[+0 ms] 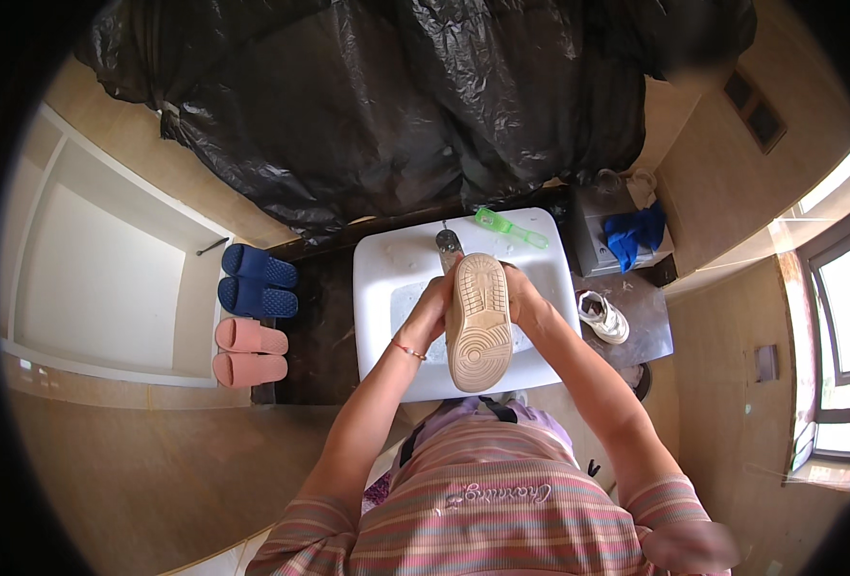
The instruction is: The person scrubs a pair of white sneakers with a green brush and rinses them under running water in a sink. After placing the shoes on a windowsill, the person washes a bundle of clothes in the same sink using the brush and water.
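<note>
Both my hands are gripping a pale shoe (480, 326), sole toward me, over the basin (375, 288).
My left hand (432, 305) and right hand (524, 293) are closing on its opposite sides, fingers partly hidden; the tap (447, 242) is standing just beyond. A green brush (511, 228) is lying on the far ledge, a white shoe (607, 319) is sitting rightward. Black sheeting (377, 115) is hanging behind; a dark counter (324, 336) is stretching left toward slippers (257, 298). The sole's near end is overlapping the front rim in view.
</note>
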A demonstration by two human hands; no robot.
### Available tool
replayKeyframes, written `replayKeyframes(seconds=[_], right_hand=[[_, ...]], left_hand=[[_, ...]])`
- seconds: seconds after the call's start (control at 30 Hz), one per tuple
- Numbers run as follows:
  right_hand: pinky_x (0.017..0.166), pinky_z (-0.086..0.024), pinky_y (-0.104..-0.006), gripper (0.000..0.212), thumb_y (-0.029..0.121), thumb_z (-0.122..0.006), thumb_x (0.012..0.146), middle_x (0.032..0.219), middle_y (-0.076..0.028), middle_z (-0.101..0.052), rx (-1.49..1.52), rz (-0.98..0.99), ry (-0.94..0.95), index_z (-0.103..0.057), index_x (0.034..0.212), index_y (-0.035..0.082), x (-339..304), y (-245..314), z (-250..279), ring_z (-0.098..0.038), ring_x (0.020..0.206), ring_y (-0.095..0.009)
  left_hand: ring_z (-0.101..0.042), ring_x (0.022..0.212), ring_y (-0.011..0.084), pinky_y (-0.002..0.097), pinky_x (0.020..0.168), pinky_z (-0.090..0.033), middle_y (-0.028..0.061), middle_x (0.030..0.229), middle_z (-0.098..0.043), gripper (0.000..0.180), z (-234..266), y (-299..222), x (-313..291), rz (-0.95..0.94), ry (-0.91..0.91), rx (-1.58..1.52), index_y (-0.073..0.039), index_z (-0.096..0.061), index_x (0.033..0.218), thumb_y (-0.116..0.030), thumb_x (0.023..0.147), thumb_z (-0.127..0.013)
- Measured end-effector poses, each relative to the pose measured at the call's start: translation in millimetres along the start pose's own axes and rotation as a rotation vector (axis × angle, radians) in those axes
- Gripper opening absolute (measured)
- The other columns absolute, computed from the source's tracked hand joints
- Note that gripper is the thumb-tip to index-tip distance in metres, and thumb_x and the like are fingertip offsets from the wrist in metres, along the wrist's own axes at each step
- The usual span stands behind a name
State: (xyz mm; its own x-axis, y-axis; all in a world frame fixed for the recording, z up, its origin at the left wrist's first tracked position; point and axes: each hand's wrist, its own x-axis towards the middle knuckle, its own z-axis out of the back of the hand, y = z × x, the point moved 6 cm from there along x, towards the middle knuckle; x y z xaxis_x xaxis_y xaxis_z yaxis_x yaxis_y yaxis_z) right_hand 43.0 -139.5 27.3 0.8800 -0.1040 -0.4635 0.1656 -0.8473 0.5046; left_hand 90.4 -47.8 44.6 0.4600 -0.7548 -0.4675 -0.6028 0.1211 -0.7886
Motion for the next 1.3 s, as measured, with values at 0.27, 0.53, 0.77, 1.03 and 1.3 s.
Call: replayKeyframes(seconds=[0.27, 0.53, 0.77, 1.03, 1.3], right_hand=[[0.086, -0.052, -0.0315, 0.037, 0.026, -0.046, 0.099, 0.114, -0.009, -0.062, 0.028, 0.087, 0.102, -0.053, 0.125, 0.001, -10, -15, -6, -0.062, 0.098, -0.016], [0.072, -0.052, -0.0315, 0.043, 0.036, -0.042, 0.1, 0.096, -0.007, -0.067, -0.2, 0.151, -0.169, -0.061, 0.112, -0.001, -10, -1, 1, -0.064, 0.082, -0.017], [0.057, -0.048, -0.0263, 0.045, 0.037, -0.047, 0.098, 0.074, -0.003, -0.066, -0.373, 0.357, -0.148, -0.068, 0.092, -0.003, 15, -5, 33, -0.057, 0.063, -0.008], [0.058, -0.048, -0.0256, 0.049, 0.046, -0.055, 0.092, 0.072, -0.005, -0.065, -0.881, 0.108, 0.037, -0.069, 0.092, -0.002, -13, 12, 9, -0.057, 0.062, -0.009], [0.065, -0.052, -0.0278, 0.056, 0.052, -0.062, 0.085, 0.09, -0.008, -0.067, -0.308, -0.048, 0.197, -0.063, 0.105, -0.001, -36, 9, -9, -0.063, 0.074, -0.014]], left_hand=[[-0.062, 0.076, 0.0105, 0.0248, 0.069, -0.051, 0.003, 0.089, -0.065, 0.053, -2, -9, 0, -0.153, -0.06, -0.194, -0.002, -0.063, 0.102, -0.05, 0.097, -0.041], [-0.064, 0.086, 0.0127, 0.026, 0.074, -0.054, 0.0042, 0.097, -0.065, 0.036, -4, -14, 11, -0.237, -0.014, -0.05, -0.005, -0.062, 0.105, -0.031, 0.098, -0.039], [-0.065, 0.083, 0.0157, 0.0283, 0.074, -0.054, 0.0093, 0.099, -0.066, 0.033, 12, 6, 19, -0.244, -0.173, -0.077, 0.001, -0.061, 0.108, -0.024, 0.097, -0.043], [-0.065, 0.081, 0.0148, 0.0291, 0.073, -0.054, 0.0048, 0.095, -0.065, 0.031, 0, 10, -1, 0.144, 0.221, -0.375, -0.007, -0.059, 0.109, -0.033, 0.096, -0.048], [-0.066, 0.069, 0.0175, 0.0297, 0.063, -0.055, 0.0078, 0.082, -0.068, 0.028, 16, 6, 17, 0.077, 0.162, -0.434, -0.005, -0.064, 0.089, -0.033, 0.091, -0.06]])
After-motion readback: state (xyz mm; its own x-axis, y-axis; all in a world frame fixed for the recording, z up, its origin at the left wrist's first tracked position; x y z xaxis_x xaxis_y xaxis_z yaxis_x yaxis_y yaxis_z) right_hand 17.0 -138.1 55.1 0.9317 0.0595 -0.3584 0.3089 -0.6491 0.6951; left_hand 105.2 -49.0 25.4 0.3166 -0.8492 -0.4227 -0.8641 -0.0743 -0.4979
